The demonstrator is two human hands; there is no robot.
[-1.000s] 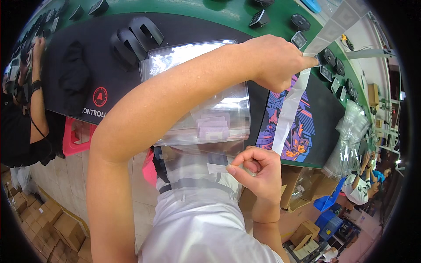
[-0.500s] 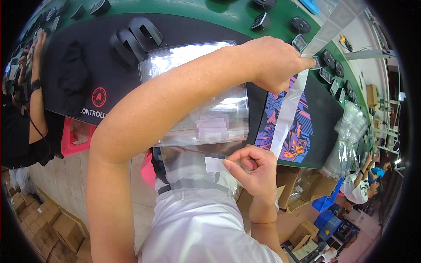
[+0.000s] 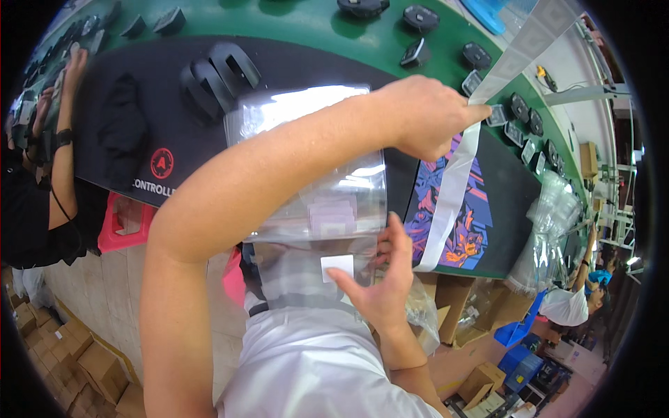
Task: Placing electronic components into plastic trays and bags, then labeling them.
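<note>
My left arm reaches across to the upper right, where my left hand is closed, pinching a long strip of label backing. Beyond those fingers the strip runs to the top right, with pale squares on it; its near part hangs across a colourful printed panel. A white square sticker lies against the near part of a clear plastic sheet. My right hand is beside that sheet's right edge, thumb tip at the sticker and fingers spread. More clear sheets lie stacked on the black mat, pale squares showing through them.
Black curved holders stand on the mat. Small dark devices line the green table. Clear bags hang at the right edge above an open carton. At left a person's arm works near a pink stool.
My right hand has moved left and opened, and the sticker it pinched now lies against the clear sheet. My left hand keeps its hold on the strip, slightly lower.
</note>
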